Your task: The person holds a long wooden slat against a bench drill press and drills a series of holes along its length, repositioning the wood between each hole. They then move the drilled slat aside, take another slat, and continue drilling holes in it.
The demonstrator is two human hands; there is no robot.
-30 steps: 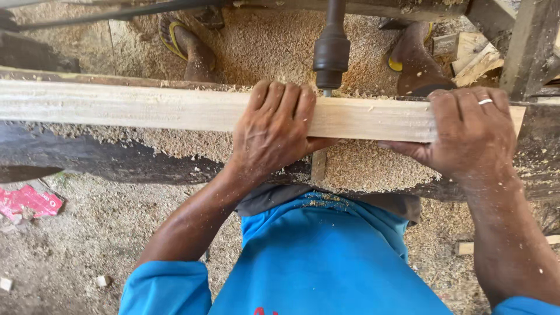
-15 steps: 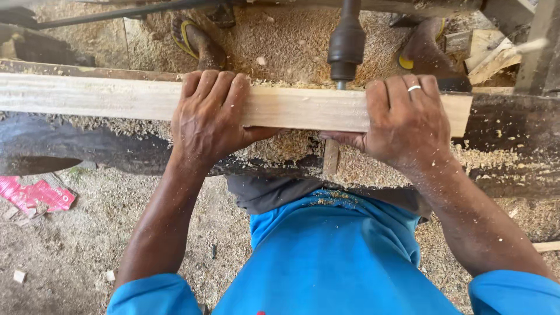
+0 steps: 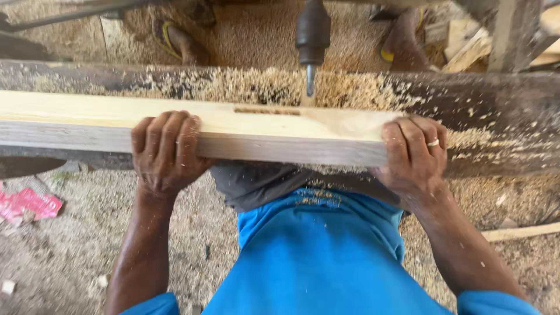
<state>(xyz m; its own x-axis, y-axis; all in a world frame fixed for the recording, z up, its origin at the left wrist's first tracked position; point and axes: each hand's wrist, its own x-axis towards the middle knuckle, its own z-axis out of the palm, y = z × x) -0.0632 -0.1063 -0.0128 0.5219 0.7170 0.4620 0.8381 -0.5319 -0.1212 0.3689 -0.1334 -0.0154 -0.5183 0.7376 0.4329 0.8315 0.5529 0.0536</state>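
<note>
A long pale wooden plank (image 3: pixel 268 131) lies across the dark machine bed (image 3: pixel 490 111), with a slot (image 3: pixel 265 110) cut into its far edge. My left hand (image 3: pixel 166 151) grips the plank's near side left of the middle. At the plank's right end, my right hand (image 3: pixel 414 153), with a ring on one finger, wraps over the wood. A dark drill chuck with a bit (image 3: pixel 312 41) points toward the plank's far edge, just right of the slot.
Sawdust is piled on the machine bed and the ground. Another person's feet in sandals (image 3: pixel 178 38) (image 3: pixel 402 41) stand beyond the machine. Wood offcuts (image 3: pixel 466 49) lie at the upper right, a red wrapper (image 3: pixel 29 204) at the lower left.
The plank has come back toward me, off the bit, so the cut slot now shows. Both hands have shifted along with it.
</note>
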